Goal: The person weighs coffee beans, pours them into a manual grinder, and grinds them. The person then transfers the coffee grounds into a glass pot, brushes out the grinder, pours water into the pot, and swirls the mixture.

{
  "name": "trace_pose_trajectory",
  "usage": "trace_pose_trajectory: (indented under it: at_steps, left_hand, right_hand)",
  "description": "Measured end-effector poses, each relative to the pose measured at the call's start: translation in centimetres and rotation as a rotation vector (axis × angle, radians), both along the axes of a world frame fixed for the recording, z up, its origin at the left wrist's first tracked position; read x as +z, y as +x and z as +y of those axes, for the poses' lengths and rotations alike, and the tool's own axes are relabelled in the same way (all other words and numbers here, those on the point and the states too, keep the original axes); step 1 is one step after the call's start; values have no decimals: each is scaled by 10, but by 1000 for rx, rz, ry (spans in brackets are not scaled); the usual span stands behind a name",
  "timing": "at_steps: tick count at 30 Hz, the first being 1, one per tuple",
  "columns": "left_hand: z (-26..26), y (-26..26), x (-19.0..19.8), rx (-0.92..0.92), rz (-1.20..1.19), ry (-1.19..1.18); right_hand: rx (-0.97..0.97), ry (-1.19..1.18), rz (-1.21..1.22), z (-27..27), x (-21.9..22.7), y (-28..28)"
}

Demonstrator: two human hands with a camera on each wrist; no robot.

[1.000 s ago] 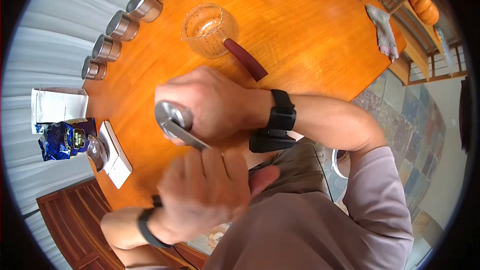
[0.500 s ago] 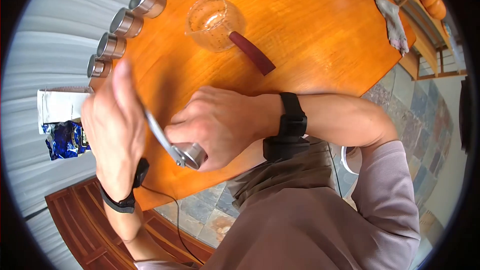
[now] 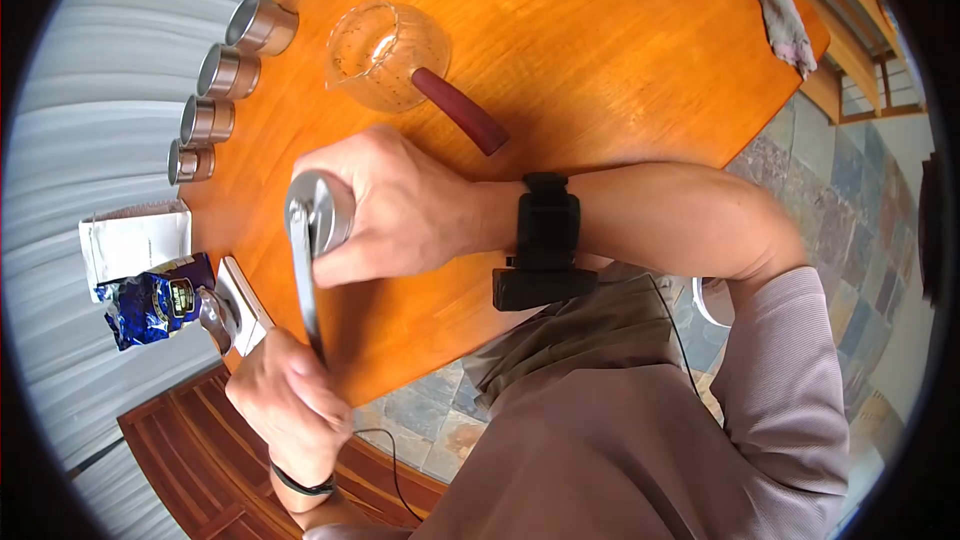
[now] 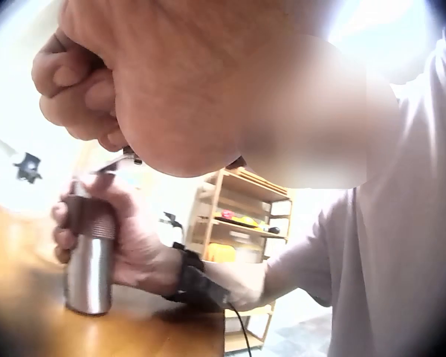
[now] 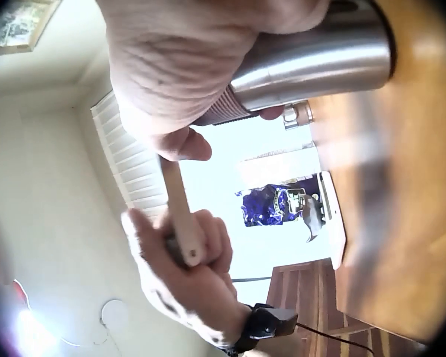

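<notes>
Around the body of a manual coffee grinder (image 4: 91, 275), my right hand (image 3: 400, 205) keeps a firm grip over the tabletop. The grinder has a steel body and a brown ribbed band, seen in the left wrist view. From its round steel cap (image 3: 332, 212) a flat crank handle (image 3: 305, 280) reaches down toward my body. My left hand (image 3: 290, 395) grips the crank's outer end near the table's front-left edge. In the right wrist view its fingers (image 5: 215, 242) curl round the knob, which is mostly hidden.
A glass pot (image 3: 390, 60) with a dark red handle stands beyond the hands. Several steel cups (image 3: 262, 24) line the left edge. A blue bag (image 3: 155, 302), a white pouch (image 3: 135, 245) and a white scale (image 3: 243, 305) lie left. A cloth (image 3: 775, 10) rests at far right.
The left hand has swung the crank round, from near my body to the far left and now to the lower left. The right hand with the grinder shifted nearer my body, then back out.
</notes>
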State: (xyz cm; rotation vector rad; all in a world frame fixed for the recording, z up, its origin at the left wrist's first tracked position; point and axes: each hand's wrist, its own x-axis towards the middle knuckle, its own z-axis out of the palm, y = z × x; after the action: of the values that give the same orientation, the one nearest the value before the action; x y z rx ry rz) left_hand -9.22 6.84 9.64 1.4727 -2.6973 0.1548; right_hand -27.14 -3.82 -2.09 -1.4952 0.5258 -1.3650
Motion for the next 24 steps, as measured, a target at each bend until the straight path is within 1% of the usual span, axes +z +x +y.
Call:
trace_pose_trajectory:
  at_steps: [2,3,4,5,6,7,8,9,10,11,12,13,14,15,17,18,19,20,21,22,23,24]
  left_hand:
    - [1,36,-20,301,11,-31]
    - [-2,71,-45,192,105,-205]
    - [-18,74,-39,190,44,-142]
    - [-38,66,-32,115,-109,-158]
    - [-63,60,-35,232,63,-123]
    - [-87,47,-30,290,127,-85]
    - [-109,23,-16,492,149,59]
    - [-122,11,-13,333,106,-32]
    - [-129,-2,-6,-17,-6,-183]
    - [-131,-24,2,-112,-112,-284]
    - [-125,-52,13,-105,-168,-248]
    - [-111,-76,21,-167,-163,-224]
    - [-111,-86,11,-291,-102,-258]
    - [-92,-108,17,-294,-132,-141]
    - [-53,-119,-7,-242,-179,-266]
    - [-39,-113,-13,-292,-165,-295]
    - [-34,-114,-4,-345,-151,-321]
    - [-14,-97,-8,-327,-156,-247]
    - [-4,-80,1,-312,-165,-174]
    - [6,-42,1,-238,-105,-58]
    - [8,-19,-4,-200,-43,5]
    - [11,-6,-4,-84,-55,36]
  right_hand:
    - [17,-1,40,2,0,0]
    - [23,-20,12,3,-1,1]
    - [39,-38,-15,5,-2,3]
    - [66,-72,41,6,2,-2]
    - [85,-78,44,9,2,0]
    - [94,-173,109,12,2,3]
    - [99,-273,176,12,2,4]
    - [105,-322,193,13,1,4]
    - [125,-328,202,15,2,5]
    - [140,-307,146,16,3,5]
    - [155,-286,90,16,5,5]
    - [173,-289,99,15,7,4]
    - [201,-212,106,14,9,2]
    - [224,-133,109,13,12,0]
    - [261,31,110,11,17,-5]
    - [272,116,107,10,17,-8]
    - [281,204,100,10,16,-9]
    - [278,213,92,9,11,-7]
    - [218,101,64,6,4,0]
    - [145,-1,21,5,-2,4]
    - [136,-36,-12,4,-2,5]
    - [131,-30,-19,4,-2,4]
